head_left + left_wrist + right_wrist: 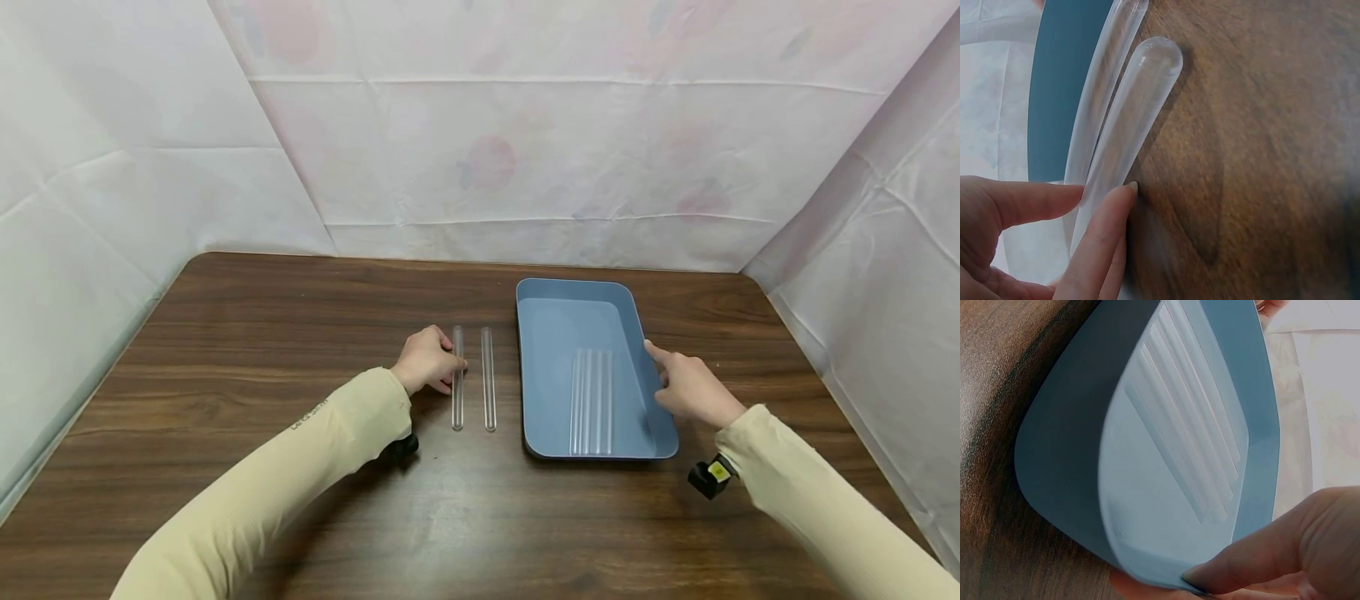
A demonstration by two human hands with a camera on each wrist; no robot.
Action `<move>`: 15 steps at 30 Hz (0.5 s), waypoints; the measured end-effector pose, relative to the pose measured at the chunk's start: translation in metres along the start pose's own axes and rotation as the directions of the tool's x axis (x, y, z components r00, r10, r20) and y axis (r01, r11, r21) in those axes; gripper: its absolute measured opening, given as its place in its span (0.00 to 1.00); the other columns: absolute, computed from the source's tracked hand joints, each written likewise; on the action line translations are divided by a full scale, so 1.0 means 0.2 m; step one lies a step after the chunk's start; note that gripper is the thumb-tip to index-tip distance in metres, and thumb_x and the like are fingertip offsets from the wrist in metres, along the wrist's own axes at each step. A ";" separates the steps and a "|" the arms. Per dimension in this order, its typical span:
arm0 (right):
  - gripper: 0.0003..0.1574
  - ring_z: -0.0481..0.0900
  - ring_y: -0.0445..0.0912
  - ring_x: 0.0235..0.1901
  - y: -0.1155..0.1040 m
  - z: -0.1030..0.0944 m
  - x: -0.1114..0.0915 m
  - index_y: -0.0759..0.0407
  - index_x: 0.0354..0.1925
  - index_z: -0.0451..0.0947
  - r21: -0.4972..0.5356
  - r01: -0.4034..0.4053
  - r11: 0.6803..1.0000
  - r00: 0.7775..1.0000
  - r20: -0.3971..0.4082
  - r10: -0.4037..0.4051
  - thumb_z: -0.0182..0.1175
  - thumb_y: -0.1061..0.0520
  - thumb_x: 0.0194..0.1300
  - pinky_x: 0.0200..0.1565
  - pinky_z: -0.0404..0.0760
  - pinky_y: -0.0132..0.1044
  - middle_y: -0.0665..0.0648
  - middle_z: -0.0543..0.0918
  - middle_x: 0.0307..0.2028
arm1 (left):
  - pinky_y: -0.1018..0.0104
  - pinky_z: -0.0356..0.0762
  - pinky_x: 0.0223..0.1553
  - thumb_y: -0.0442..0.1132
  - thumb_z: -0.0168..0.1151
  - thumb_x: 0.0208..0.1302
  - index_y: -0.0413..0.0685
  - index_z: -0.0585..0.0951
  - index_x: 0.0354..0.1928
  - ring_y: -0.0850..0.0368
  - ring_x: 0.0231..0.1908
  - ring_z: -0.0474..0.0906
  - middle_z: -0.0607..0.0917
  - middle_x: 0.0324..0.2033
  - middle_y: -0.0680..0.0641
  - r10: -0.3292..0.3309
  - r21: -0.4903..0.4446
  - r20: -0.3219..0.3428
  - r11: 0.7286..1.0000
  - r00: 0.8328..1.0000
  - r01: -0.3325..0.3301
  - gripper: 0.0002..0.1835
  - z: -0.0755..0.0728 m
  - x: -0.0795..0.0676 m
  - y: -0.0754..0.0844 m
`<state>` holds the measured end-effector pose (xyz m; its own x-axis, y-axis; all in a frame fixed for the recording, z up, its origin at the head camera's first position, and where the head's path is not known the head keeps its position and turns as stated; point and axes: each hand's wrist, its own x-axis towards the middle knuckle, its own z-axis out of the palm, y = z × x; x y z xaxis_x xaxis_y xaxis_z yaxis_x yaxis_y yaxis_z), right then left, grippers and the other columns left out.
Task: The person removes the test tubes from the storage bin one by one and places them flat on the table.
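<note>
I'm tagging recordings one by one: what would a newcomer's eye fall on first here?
A blue tray right of centre on the brown table would likely catch the eye first, with a row of clear tubes in its near half and the right hand gripping its right rim. Left of the tray, the left hand pinches one clear tube, with a second tube lying beside it.

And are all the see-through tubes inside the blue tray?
No, two see-through tubes are outside the blue tray, on its left.
</note>
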<state>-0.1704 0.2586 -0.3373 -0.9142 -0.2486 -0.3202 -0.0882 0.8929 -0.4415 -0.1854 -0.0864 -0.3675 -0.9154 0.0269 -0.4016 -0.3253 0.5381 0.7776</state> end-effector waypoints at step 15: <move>0.48 0.64 0.42 0.13 -0.01 -0.01 0.00 0.75 0.71 0.46 -0.026 0.014 1.000 1.000 0.002 -0.014 0.50 0.75 0.52 0.19 0.69 0.34 0.67 0.79 0.31 | 0.61 0.85 0.31 0.44 0.55 0.68 0.41 0.72 0.53 0.52 0.25 0.84 0.80 0.47 0.38 0.031 0.206 -0.066 0.978 0.997 -0.017 0.18 -0.03 -0.02 0.12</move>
<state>-0.1711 0.2575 -0.3359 -0.9122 -0.2618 -0.3152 -0.1115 0.8988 -0.4238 -0.1907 -0.0781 -0.3434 -0.9389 -0.0122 -0.3439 -0.2537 0.6999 0.6677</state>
